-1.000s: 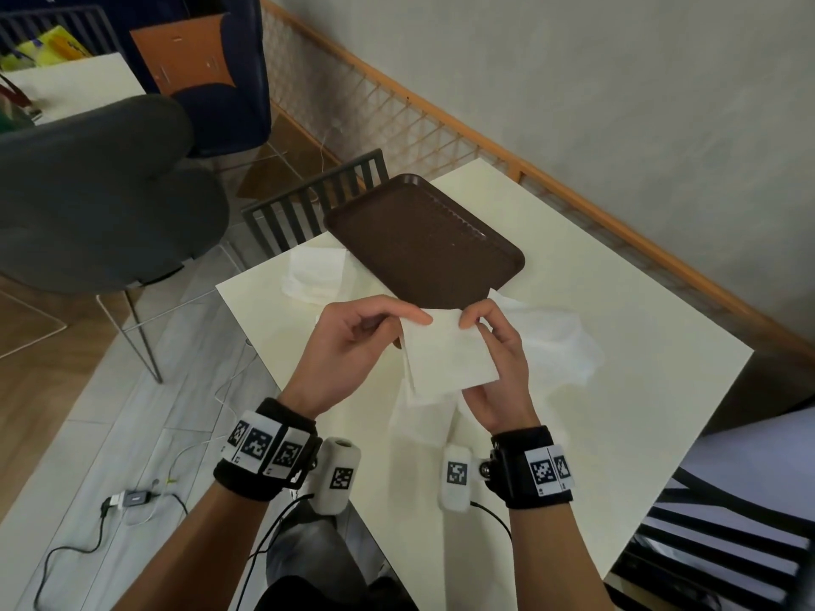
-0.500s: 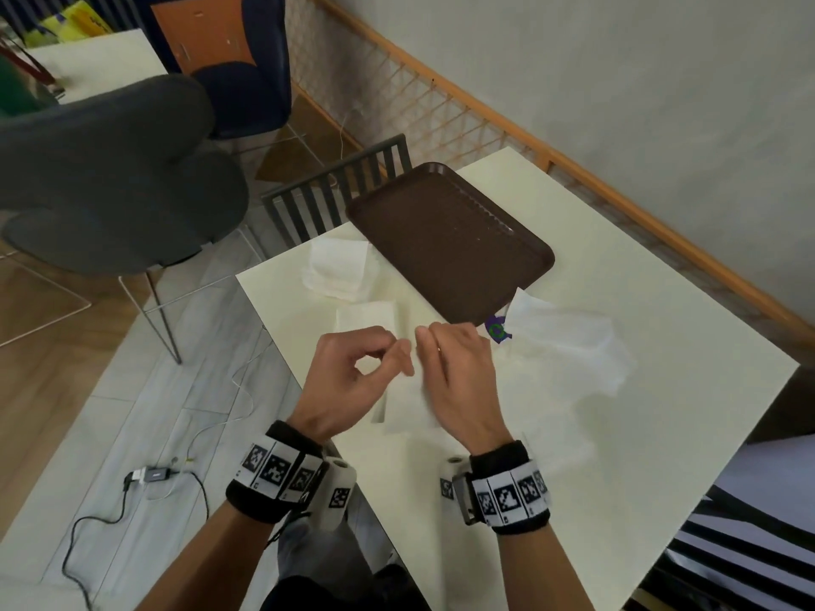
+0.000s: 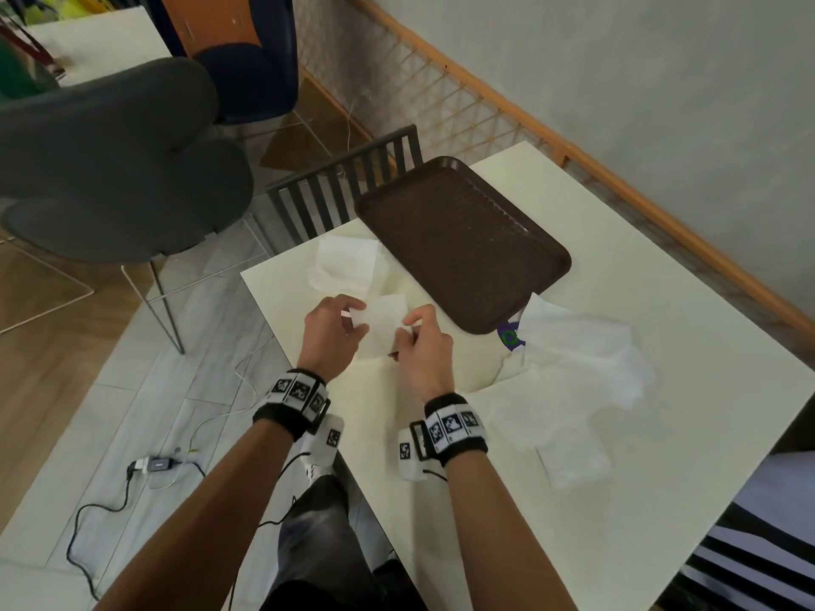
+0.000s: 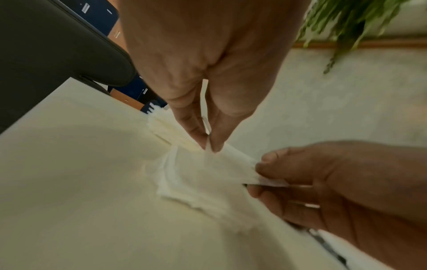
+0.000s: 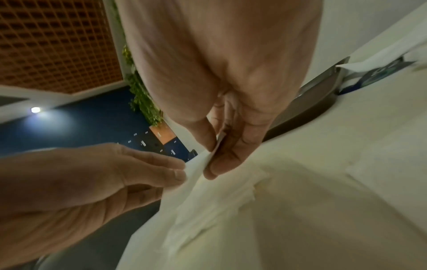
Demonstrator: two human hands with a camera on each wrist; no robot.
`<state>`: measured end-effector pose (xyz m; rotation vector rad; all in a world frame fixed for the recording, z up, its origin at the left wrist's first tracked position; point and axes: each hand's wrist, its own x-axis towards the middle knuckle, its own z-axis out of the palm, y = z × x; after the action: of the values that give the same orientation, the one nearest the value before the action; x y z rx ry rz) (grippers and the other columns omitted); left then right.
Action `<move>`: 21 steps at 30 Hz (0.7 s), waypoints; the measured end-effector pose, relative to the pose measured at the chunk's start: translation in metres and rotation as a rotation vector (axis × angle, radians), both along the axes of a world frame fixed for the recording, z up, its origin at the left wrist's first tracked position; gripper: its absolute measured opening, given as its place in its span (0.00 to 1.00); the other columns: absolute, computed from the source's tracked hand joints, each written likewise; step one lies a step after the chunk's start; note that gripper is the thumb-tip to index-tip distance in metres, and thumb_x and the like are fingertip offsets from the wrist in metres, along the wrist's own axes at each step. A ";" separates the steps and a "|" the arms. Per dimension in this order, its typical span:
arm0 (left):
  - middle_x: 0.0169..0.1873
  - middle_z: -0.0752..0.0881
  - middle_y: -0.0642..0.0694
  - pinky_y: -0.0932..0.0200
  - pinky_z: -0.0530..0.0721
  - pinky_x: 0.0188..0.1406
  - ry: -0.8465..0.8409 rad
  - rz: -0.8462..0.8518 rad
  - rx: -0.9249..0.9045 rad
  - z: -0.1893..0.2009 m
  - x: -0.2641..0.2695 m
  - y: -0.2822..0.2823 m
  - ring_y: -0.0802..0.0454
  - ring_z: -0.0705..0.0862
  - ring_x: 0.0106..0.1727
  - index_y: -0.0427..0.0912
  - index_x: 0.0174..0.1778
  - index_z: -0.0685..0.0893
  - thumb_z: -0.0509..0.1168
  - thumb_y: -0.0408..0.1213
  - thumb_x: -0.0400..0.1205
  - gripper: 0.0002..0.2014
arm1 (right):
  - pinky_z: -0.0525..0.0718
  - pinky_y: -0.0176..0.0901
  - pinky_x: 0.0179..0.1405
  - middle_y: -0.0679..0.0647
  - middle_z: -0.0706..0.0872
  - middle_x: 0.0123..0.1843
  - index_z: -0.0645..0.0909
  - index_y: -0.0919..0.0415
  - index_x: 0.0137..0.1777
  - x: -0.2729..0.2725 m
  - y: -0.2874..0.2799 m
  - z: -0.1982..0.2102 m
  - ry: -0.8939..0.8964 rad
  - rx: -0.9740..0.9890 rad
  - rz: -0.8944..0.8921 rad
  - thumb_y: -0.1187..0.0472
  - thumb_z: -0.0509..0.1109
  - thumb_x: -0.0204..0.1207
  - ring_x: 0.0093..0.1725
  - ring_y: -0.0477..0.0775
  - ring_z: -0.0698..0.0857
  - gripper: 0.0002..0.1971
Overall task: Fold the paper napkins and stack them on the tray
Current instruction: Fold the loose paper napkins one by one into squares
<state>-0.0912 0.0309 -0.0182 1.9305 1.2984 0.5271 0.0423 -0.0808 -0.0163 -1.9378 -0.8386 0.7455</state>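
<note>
We found one white napkin (image 3: 383,321) held above the near-left part of the table (image 3: 661,456), just short of the brown tray (image 3: 463,240). The left hand (image 3: 330,337) pinched its left edge between thumb and fingertip; the right hand (image 3: 425,350) pinched the right edge likewise — both grips narrow and closed on paper. The tray carried nothing. A stack of napkins (image 3: 348,266) lay beside the tray's left edge, and a loose heap of napkins (image 3: 582,359) lay to the right — partly over a purple wrapper (image 3: 509,337).
</note>
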 end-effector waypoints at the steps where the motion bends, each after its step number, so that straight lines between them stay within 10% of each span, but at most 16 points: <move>1: 0.60 0.87 0.41 0.64 0.89 0.44 0.055 -0.016 -0.002 -0.011 0.003 0.007 0.51 0.88 0.46 0.43 0.62 0.90 0.78 0.28 0.82 0.14 | 0.88 0.50 0.47 0.57 0.92 0.45 0.74 0.51 0.59 -0.001 0.006 -0.002 -0.007 -0.050 0.024 0.65 0.66 0.90 0.43 0.55 0.92 0.08; 5: 0.73 0.78 0.32 0.40 0.83 0.74 0.266 -0.084 0.040 -0.038 0.007 0.012 0.30 0.84 0.68 0.38 0.67 0.89 0.78 0.28 0.81 0.18 | 0.88 0.56 0.56 0.60 0.90 0.53 0.75 0.54 0.63 0.000 0.008 -0.001 -0.103 -0.219 0.125 0.62 0.67 0.90 0.55 0.64 0.89 0.06; 9: 0.79 0.74 0.35 0.32 0.77 0.72 0.239 -0.057 0.181 -0.032 0.004 -0.010 0.28 0.70 0.78 0.44 0.68 0.88 0.81 0.34 0.79 0.21 | 0.87 0.58 0.59 0.55 0.88 0.58 0.76 0.51 0.62 0.025 -0.027 0.005 -0.340 -0.315 0.206 0.59 0.71 0.85 0.59 0.63 0.86 0.10; 14: 0.63 0.87 0.50 0.51 0.77 0.68 0.070 -0.221 0.146 -0.028 -0.008 -0.061 0.44 0.82 0.65 0.51 0.61 0.90 0.79 0.38 0.82 0.13 | 0.85 0.58 0.62 0.52 0.86 0.64 0.79 0.48 0.66 0.062 -0.093 -0.010 -0.541 -0.574 0.372 0.51 0.77 0.83 0.66 0.62 0.85 0.16; 21: 0.60 0.89 0.55 0.60 0.89 0.58 -0.099 -0.319 -0.205 -0.026 0.003 -0.130 0.60 0.88 0.60 0.51 0.72 0.84 0.82 0.45 0.81 0.25 | 0.84 0.53 0.55 0.39 0.90 0.41 0.83 0.45 0.47 0.064 -0.129 -0.006 -0.347 -0.214 0.289 0.49 0.82 0.82 0.48 0.50 0.89 0.09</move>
<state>-0.0883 -0.0992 -0.0444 1.8658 0.9198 0.3114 0.1064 -0.2096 -0.0221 -2.2010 -1.3173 0.6975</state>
